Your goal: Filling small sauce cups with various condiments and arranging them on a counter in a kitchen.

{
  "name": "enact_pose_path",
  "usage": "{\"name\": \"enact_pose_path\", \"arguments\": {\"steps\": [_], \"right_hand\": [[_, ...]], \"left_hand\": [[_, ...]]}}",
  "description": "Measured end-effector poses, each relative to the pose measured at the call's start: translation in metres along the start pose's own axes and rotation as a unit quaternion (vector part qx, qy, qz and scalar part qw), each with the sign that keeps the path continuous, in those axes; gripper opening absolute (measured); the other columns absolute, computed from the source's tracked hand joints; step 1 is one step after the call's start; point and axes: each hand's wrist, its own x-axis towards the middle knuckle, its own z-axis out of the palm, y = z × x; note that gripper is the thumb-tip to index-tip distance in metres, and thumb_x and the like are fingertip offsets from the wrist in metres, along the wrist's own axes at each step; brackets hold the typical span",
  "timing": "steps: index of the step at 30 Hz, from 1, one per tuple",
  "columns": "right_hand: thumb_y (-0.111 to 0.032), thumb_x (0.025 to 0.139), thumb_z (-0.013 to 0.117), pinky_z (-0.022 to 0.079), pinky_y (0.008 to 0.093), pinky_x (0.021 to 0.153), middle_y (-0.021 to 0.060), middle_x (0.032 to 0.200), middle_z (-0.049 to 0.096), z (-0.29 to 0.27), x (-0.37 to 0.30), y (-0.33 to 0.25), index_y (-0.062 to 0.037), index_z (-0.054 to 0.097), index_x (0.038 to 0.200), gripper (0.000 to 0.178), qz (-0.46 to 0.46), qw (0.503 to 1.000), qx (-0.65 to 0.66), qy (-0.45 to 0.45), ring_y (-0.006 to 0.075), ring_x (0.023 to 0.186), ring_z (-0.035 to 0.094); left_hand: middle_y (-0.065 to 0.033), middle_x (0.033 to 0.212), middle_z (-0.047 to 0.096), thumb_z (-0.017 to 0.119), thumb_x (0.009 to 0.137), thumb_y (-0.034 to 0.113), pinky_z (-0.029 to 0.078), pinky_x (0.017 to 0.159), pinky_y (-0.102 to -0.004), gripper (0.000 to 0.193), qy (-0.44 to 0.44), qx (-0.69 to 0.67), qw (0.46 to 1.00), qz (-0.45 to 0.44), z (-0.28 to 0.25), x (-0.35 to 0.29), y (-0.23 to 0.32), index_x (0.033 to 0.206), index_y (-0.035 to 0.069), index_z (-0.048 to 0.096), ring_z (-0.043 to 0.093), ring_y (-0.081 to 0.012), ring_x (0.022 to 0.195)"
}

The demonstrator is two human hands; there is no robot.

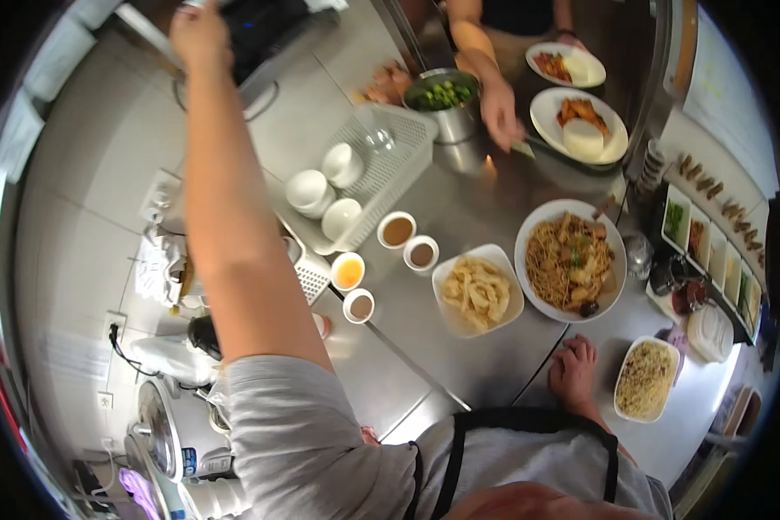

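Observation:
My left arm reaches far up to the top left. My left hand (201, 36) is beside a black screen-like device (264, 35); its fingers are blurred and partly cut off by the picture's edge, near something small and white. My right hand (572, 368) rests on the steel counter (485, 368) with loosely bent fingers and nothing in them. It lies just below a large round plate of noodles (572, 264) and left of an oblong dish of fried rice (646, 380). A square white bowl of pale fried strips (478, 293) stands further left.
Several small sauce cups (348, 272) stand beside a grey plastic basket (399, 130) of white bowls. Across the counter, a co-worker's hand (501, 113) is between a metal pot of greens (442, 94) and a plate of food (615, 139). Garnish trays (711, 251) line the right.

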Motion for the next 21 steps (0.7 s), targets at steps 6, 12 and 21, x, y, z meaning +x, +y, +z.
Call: {"name": "enact_pose_path", "arguments": {"steps": [6,12,21], "right_hand": [[-0.005,0.058,0.052,0.031,0.0434,0.078,0.01,0.086,0.049,-0.008,0.0,-0.005,-0.0082,0.053,0.067,0.009,-0.009,0.999,0.028,0.015,0.0315,0.095,0.043],[-0.008,0.063,0.055,0.035,0.0391,0.076,0.0093,0.085,0.05,-0.005,0.004,-0.006,-0.007,0.054,0.076,0.013,-0.056,0.997,0.035,0.027,0.0284,0.089,0.047],[-0.005,0.076,0.05,0.042,0.0239,0.068,0.006,0.088,0.053,-0.054,0.047,-0.164,-0.0016,0.044,0.104,0.03,-0.124,0.68,0.665,-0.281,0.0114,0.079,0.051]], "left_hand": [[-0.0001,0.068,0.05,0.053,0.075,0.008,0.035,0.05,-0.0187,0.013,-0.089,-0.294,0.941,-0.14,-0.07,-0.103,0.104,0.085,0.002,0.047,0.043,-0.0053,0.056],[0.0024,0.069,0.05,0.048,0.078,0.01,0.034,0.049,-0.0181,0.008,-0.134,-0.36,0.873,-0.299,-0.141,-0.224,0.148,0.084,0.005,0.048,0.042,-0.0035,0.057],[0.0,0.079,0.053,0.046,0.079,0.01,0.041,0.055,-0.0184,0.01,-0.155,-0.268,0.836,-0.452,-0.269,-0.425,0.238,0.088,0.005,0.046,0.05,-0.0055,0.066]]}}
